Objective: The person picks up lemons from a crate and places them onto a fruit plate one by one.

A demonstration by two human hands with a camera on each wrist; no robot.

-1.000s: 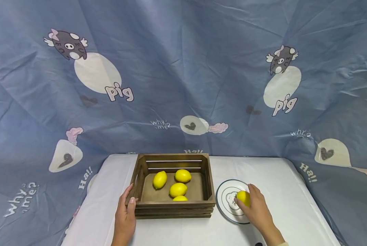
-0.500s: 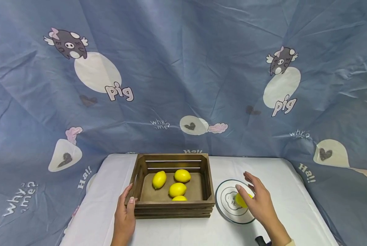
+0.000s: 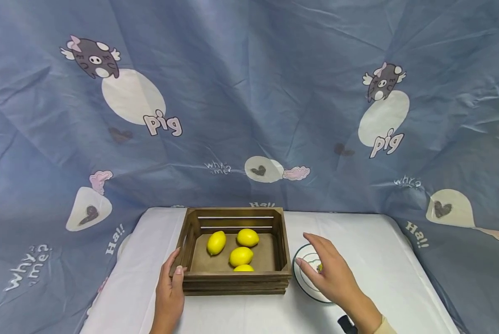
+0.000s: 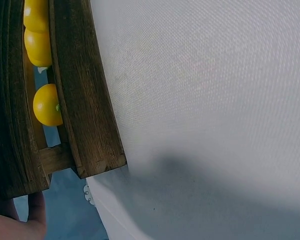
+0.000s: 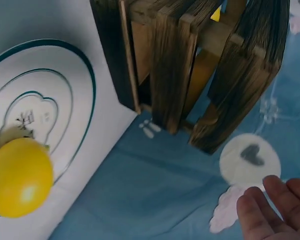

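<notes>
A brown slatted wooden crate (image 3: 236, 284) stands on the white-covered table, with several yellow lemons (image 3: 241, 256) inside. My left hand (image 3: 168, 290) holds the crate at its front left corner, thumb on the front rim. To the right of the crate lies a white plate (image 3: 304, 281) with dark rim lines. One lemon (image 5: 21, 177) rests on that plate, seen fully in the right wrist view and mostly hidden behind my hand in the head view. Over the plate hovers my right hand (image 3: 337, 276), fingers extended, thumb apart, holding nothing.
White cloth (image 3: 383, 260) covers the table. A blue printed curtain (image 3: 249, 116) hangs behind it and along both sides. Some black object (image 3: 347, 324) shows beside my right wrist.
My right hand has let go of the lemon on the plate, lifted off and shifted left toward the crate. My left hand keeps its place on the crate.
</notes>
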